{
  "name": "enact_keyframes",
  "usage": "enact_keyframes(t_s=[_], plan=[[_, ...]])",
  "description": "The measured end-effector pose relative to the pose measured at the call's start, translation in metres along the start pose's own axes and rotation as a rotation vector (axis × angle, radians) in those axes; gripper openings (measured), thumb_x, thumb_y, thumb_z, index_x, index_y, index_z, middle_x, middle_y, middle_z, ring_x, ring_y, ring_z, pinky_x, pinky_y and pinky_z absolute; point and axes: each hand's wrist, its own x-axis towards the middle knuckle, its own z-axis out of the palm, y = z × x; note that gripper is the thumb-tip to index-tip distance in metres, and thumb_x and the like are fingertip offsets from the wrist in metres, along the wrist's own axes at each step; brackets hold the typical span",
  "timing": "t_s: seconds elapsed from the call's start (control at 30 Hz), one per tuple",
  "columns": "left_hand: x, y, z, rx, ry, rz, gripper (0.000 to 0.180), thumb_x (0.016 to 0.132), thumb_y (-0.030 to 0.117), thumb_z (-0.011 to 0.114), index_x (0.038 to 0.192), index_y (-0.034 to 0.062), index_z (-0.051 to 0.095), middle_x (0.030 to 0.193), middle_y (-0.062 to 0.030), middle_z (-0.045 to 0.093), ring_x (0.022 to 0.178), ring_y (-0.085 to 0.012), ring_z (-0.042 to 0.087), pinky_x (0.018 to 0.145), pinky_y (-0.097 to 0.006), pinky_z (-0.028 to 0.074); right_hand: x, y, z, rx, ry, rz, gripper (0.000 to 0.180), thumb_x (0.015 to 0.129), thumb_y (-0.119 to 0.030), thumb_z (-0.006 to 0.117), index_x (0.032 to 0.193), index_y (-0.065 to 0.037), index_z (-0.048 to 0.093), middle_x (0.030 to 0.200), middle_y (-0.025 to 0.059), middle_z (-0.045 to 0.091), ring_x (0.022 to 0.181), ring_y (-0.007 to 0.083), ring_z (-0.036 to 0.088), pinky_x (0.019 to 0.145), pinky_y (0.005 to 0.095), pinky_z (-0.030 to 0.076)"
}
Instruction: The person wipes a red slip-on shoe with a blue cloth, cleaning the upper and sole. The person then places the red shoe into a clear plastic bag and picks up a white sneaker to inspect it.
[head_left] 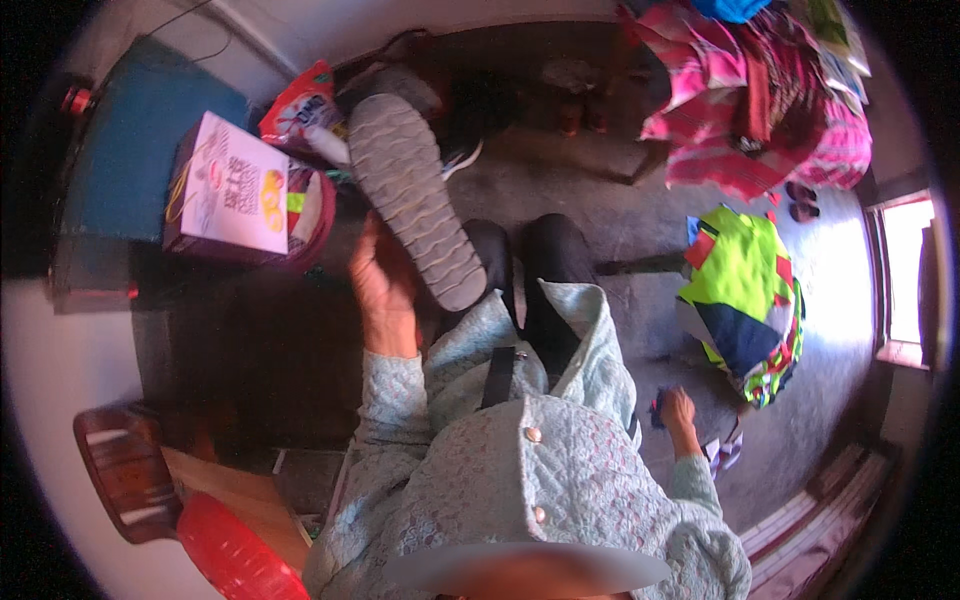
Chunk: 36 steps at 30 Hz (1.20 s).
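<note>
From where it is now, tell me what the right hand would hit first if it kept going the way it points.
Probably the bare grey floor: the right hand, clutching something small and dark blue, points up-left in the picture, toward the legs; depth is unclear.

1. Daylight enters from a bright window (908,270) at the right edge; its pane is blown out to white.
2. The grey floor (840,300) beside the window glares pale, washing out its texture.
3. The left half is dim: deep shadow lies under the white-and-maroon cardboard box (228,190) and across the dark floor below it.
4. Colours look oversaturated; the neon yellow-green patchwork cloth (745,300) almost glows.
5. Fisheye distortion bends straight lines toward the rim, and a black vignette rings the corners.
6. The grey ribbed shoe sole (415,195) is slightly soft; the bottom edge shows a smeared, blurred patch.
</note>
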Motion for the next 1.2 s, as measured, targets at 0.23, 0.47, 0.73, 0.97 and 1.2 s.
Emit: enact_keyframes(t_s=[0.23,0.47,0.73,0.97,1.2], plan=[[-0.004,-0.008,0.012,-0.032,-0.018,0.024,0.047,0.084,0.019,0.061,0.127,0.0065,0.047,0.129,-0.0087,0.05,0.118,-0.0248,0.046,0.104,-0.041,0.031,0.001,-0.146,-0.181,0.66,0.396,-0.323,0.028,0.078,-0.002,0.055,0.105,-0.002,0.059,0.089,0.0163,0.058,0.082,0.0325,0.06,0.072,0.0354,0.048],[-0.019,-0.015,0.037,0.231,-0.052,0.201,0.039,0.082,0.012,0.063,0.118,0.0053,0.048,0.116,-0.009,0.055,0.108,-0.0224,0.052,0.096,-0.038,0.041,0.021,-0.342,-0.299,1.522,0.078,-1.006,0.094,0.069,-0.028,0.078,0.142,-0.006,0.024,0.136,0.0135,0.038,0.123,0.0262,0.042,0.099,0.0374,0.037],[-0.037,-0.031,0.042,0.72,-0.009,0.466,0.043,0.085,0.003,0.056,0.124,0.0033,0.038,0.113,-0.0089,0.051,0.105,-0.0163,0.049,0.092,-0.031,0.039,0.04,-0.42,-0.283,1.945,-0.501,-1.016,0.091,0.069,-0.018,0.078,0.142,-0.005,0.024,0.139,0.0087,0.037,0.125,0.021,0.039,0.103,0.0354,0.032],[-0.061,-0.034,0.044,1.266,-0.261,0.377,0.026,0.084,0.002,0.058,0.11,-0.0017,0.053,0.101,-0.01,0.061,0.089,-0.015,0.06,0.082,-0.028,0.046,0.077,-0.393,-0.25,2.272,-1.085,-0.806,0.067,0.074,-0.035,0.066,0.128,-0.001,0.045,0.123,0.0114,0.055,0.11,0.0246,0.055,0.099,0.0396,0.04],[-0.061,-0.02,0.025,1.393,0.022,0.614,0.04,0.077,0.011,0.071,0.111,0.0027,0.052,0.096,-0.0049,0.055,0.083,-0.0133,0.051,0.078,-0.027,0.044,0.094,-0.385,-0.23,2.289,-1.019,-0.562,0.08,0.064,-0.06,0.054,0.113,0.002,0.052,0.086,0.0188,0.061,0.065,0.0297,0.056,0.054,0.0373,0.043]])
